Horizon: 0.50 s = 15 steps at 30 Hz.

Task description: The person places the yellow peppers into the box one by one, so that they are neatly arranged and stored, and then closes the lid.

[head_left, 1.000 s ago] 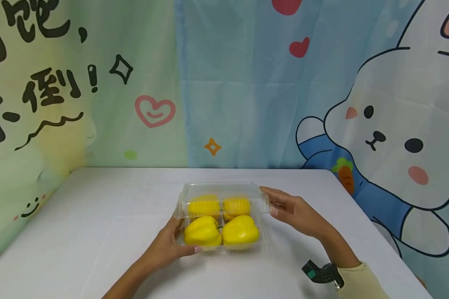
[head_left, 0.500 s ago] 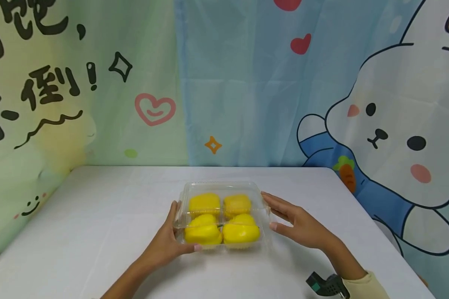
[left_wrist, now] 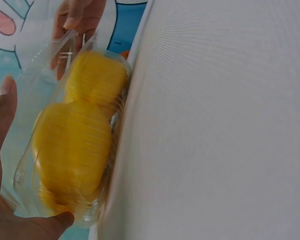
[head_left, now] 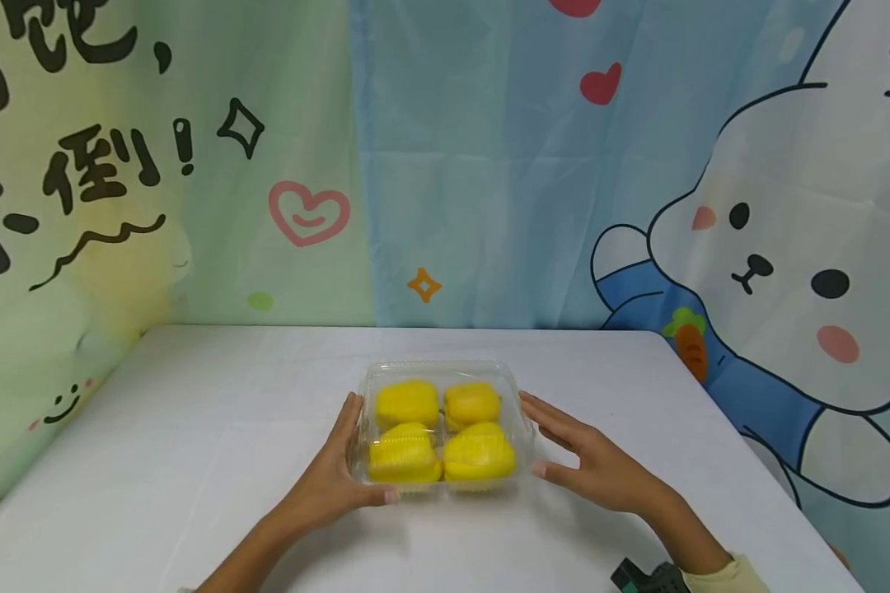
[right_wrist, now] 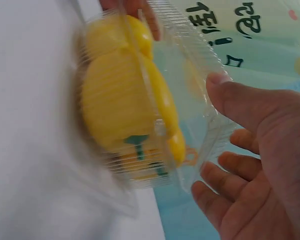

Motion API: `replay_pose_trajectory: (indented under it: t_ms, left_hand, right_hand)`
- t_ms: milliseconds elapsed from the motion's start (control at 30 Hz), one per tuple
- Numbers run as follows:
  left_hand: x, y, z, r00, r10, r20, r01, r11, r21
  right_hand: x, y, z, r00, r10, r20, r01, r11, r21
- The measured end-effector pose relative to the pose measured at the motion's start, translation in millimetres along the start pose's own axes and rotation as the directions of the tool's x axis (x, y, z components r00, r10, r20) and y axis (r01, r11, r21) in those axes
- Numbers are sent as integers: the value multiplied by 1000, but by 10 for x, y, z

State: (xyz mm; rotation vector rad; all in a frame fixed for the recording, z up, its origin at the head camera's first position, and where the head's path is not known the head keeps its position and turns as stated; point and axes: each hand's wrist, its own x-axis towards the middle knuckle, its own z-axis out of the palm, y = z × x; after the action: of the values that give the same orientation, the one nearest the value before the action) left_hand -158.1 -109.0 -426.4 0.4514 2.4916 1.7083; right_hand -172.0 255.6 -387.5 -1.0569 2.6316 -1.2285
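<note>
A clear plastic clamshell box (head_left: 363,436) sits on the table with several glossy yellow bell peppers (head_left: 479,453) inside, in two rows. Its hinged clear lid (right_wrist: 190,120) reaches forward over all of them; whether its front edge is fastened cannot be told. My left hand (head_left: 334,473) holds the box at its front left corner, thumb along the front and fingers by the left side. At the right side my right hand (head_left: 597,465) touches the lid's edge with its fingertips, thumb and fingers spread apart. In the left wrist view, two peppers (left_wrist: 77,145) show through the plastic.
A white cloth-covered table (head_left: 215,412) lies under the box. Behind it hangs a printed backdrop (head_left: 460,181) with hearts, writing and a white rabbit. A black device (head_left: 648,576) is worn on the right wrist.
The lid has swung forward and down from the rear row until it covers the front peppers too. My right hand came down and forward with it; my left hand stayed at the corner.
</note>
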Motion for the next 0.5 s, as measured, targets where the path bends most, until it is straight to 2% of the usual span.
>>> replay_pose_trajectory:
  t_ms: [133, 300, 500]
  left_hand:
    - [6, -4, -5, 1000, 21, 17, -21, 1000, 8]
    - [6, -12, -13, 999, 48, 14, -48, 999, 8]
    - [14, 0, -14, 1000, 12, 19, -12, 999, 36]
  right_hand:
    - [-37, -1, 36, 999, -52, -4, 51, 997, -61]
    - [-58, 7, 63, 999, -44, -15, 42, 993, -110]
    - [-62, 54, 116, 999, -26, -19, 23, 993, -118]
